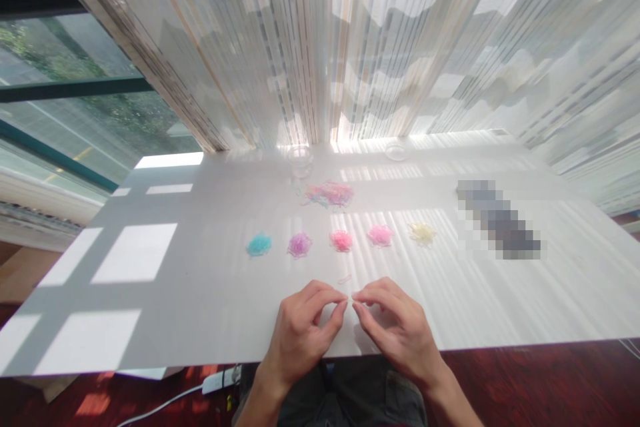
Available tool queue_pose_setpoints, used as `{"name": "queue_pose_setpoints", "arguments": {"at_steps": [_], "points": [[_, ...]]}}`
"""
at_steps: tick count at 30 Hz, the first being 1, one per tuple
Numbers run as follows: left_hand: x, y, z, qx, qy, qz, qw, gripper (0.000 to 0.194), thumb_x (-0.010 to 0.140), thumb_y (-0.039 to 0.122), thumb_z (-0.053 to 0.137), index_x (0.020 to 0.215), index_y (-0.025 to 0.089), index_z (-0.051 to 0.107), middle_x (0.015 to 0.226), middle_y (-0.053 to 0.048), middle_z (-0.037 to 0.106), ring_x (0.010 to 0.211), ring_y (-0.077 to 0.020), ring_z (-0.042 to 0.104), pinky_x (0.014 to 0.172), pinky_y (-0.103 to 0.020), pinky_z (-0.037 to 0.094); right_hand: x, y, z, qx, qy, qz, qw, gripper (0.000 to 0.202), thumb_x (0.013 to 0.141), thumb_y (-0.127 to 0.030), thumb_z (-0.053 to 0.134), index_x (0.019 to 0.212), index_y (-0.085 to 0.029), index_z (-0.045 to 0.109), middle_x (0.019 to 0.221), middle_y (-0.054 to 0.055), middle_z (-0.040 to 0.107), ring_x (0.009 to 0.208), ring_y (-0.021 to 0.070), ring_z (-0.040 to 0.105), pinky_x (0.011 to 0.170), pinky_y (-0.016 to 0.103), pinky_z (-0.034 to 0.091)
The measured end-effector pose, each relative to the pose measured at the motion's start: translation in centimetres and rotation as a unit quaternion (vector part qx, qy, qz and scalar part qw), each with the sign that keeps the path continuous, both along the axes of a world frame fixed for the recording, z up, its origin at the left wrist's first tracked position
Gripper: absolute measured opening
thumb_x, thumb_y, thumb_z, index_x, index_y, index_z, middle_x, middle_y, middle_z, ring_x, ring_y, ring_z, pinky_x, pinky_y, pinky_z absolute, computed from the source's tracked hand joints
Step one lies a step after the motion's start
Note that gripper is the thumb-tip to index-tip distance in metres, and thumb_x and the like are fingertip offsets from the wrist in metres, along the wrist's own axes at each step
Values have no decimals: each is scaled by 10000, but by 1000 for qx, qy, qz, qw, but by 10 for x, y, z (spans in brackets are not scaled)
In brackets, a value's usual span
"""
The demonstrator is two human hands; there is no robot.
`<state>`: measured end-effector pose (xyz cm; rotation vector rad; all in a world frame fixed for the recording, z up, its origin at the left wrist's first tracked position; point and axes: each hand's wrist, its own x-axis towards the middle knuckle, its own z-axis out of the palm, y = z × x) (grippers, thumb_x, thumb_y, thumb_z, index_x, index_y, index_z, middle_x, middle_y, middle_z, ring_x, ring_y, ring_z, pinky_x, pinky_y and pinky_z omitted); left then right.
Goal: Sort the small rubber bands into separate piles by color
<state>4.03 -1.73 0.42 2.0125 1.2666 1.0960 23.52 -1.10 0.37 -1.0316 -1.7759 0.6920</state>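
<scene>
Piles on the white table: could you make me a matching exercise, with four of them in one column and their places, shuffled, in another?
Column 1
1. Teal pile
2. Red pile
3. Yellow pile
4. Mixed pile

Column 2
A. Right end of the row of five
B. Beyond the row of five, toward the curtain
C. Left end of the row of five
D. Middle of the row of five

Right pairs: 1-C, 2-D, 3-A, 4-B
</scene>
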Motion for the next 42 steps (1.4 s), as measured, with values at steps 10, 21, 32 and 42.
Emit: {"name": "queue_pose_setpoints", "arguments": {"at_steps": [10,21,32,42], "points": [[-1,-1,0,-17,6,-1,1000,88,979,231,642,1028,204,710,881,-25,721,570,-98,508,544,-217,461,0,1,0,-26,-4,-3,1000,68,970,-205,640,983,-224,704,841,31,687,745,167,656,648,273,548],[0,0,4,-5,1,-10,1000,121,998,210,606,954,201,719,877,-35,717,608,-107,572,560,-214,477,-1,1,2,-33,-25,2,999,66,980,-216,624,942,-224,677,811,18,667,730,159,641,626,262,517],[-2,1,0,-1,0,-19,1000,127,1020,214,601,1079,213,713,959,-48,756,672,-119,636,650,-223,542,-1,1,0,-32,-47,7,998,142,1021,-265,574,940,-220,681,809,29,672,724,165,639,638,276,521],[-4,-2,-7,-32,-28,-1,999,92,1004,224,625,1038,208,709,935,-39,745,660,-116,610,600,-228,500,-1,1,0,-43,-44,5,998,97,1001,-215,592,949,-223,674,828,19,671,721,152,616,624,260,488]]}}
